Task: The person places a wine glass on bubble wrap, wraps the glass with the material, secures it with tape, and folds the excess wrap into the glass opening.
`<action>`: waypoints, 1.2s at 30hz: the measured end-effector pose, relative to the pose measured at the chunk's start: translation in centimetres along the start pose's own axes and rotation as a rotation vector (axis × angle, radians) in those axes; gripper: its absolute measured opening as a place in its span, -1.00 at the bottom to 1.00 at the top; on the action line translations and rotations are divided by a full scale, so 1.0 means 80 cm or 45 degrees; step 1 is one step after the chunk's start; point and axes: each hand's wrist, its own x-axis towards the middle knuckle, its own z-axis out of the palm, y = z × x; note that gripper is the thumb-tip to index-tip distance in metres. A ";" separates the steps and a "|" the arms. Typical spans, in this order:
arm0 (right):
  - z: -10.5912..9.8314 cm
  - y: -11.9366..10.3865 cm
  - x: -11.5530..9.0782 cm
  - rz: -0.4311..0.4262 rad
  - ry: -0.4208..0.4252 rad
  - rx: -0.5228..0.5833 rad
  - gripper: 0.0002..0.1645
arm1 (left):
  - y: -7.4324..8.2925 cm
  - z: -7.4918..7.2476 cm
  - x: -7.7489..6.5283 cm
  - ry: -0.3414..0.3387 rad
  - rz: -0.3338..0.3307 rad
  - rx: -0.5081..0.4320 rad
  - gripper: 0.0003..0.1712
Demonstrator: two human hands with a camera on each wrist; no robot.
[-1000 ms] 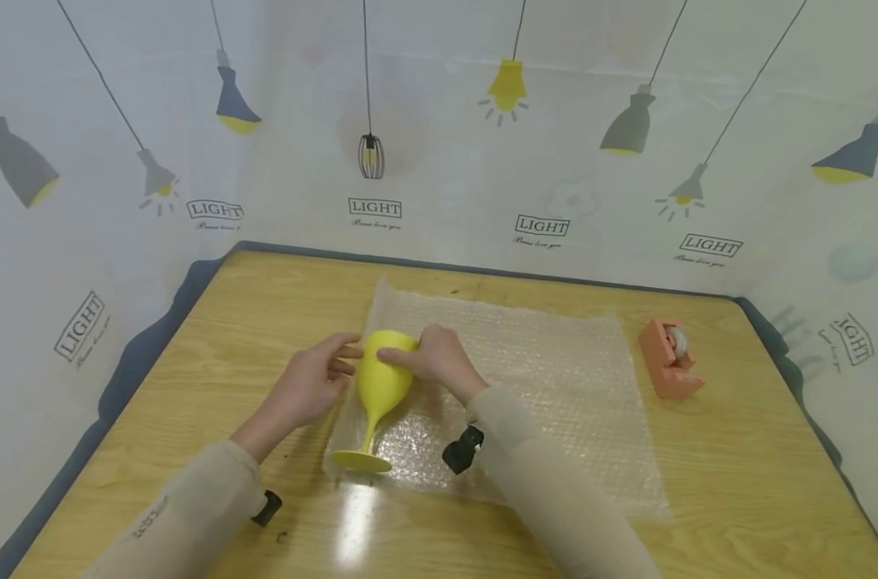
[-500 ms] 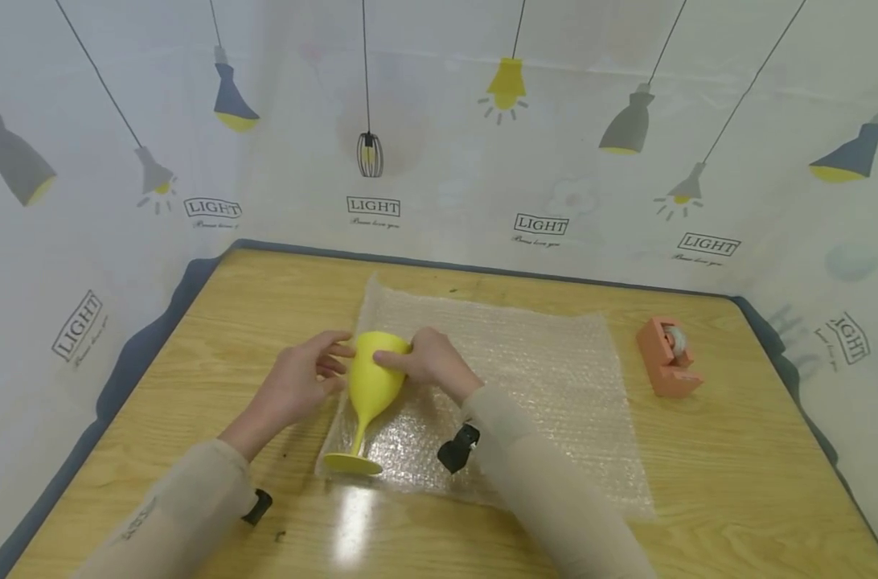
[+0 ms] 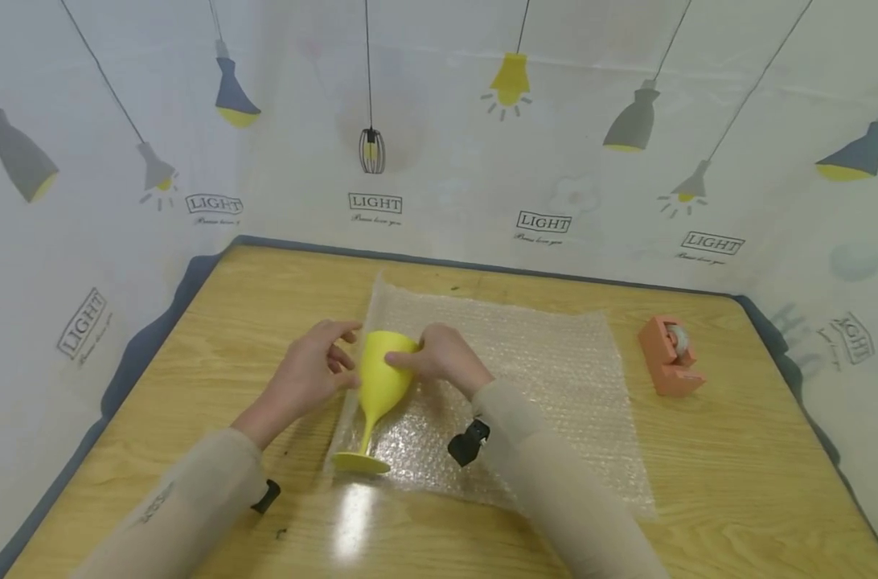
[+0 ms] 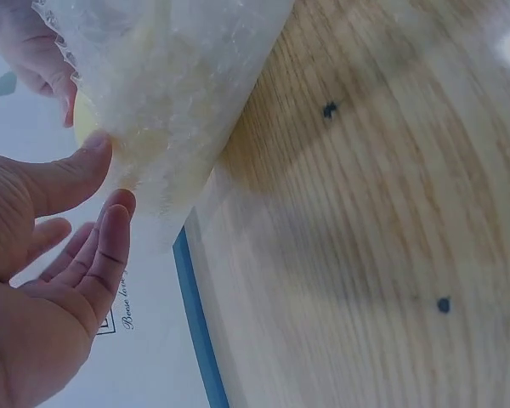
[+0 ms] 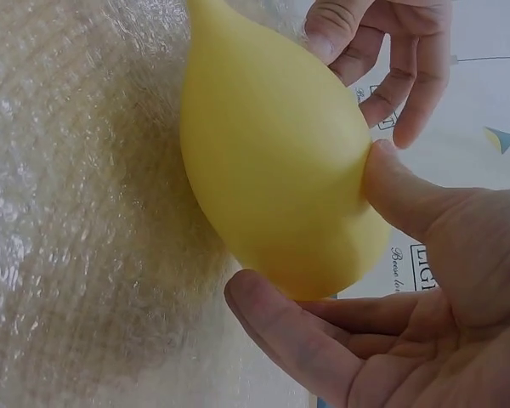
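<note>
Yellow goblet (image 3: 384, 382), shaped like a wine glass, lying tilted on its side near the left edge of a sheet of clear bubble wrap (image 3: 526, 386) on a wood-grain table (image 3: 750, 450). Its mouth points toward the table's far side; its thin stem (image 3: 367, 438) and round foot (image 3: 362, 463) are nearer the person. The right hand (image 3: 446, 354) holds the bowl close to its rim, thumb and fingers on opposite sides. The left hand (image 3: 312, 366) is at the goblet's left, thumb and bent fingers parted. The left wrist view shows the wrap raised there, fingertips at its edge; whether they pinch the film I cannot tell.

The goblet looks like moulded plastic, so it is probably light and stiff, unlikely to shatter, though the smooth, rounded bowl could roll or slip. The bowl's broad sides seem the best place to take hold; the slender stem looks weakest. The wrap is likely soft and springy, easiest to take by a free edge. To the right, off the wrap, stands an orange-pink tape dispenser (image 3: 666, 362).
</note>
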 end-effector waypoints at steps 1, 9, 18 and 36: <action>-0.001 0.001 0.000 0.000 -0.002 -0.003 -0.44 | 0.001 0.000 0.002 -0.004 -0.006 0.000 -0.11; -0.007 0.008 0.000 0.031 -0.048 0.001 -0.40 | 0.006 -0.001 0.010 -0.109 -0.023 0.071 -0.18; -0.013 0.013 -0.008 0.016 -0.024 -0.015 -0.45 | 0.012 0.000 0.014 -0.179 -0.016 0.088 -0.16; -0.020 0.026 -0.019 -0.132 0.098 -0.276 -0.55 | 0.028 0.018 0.018 -0.194 0.003 0.127 -0.14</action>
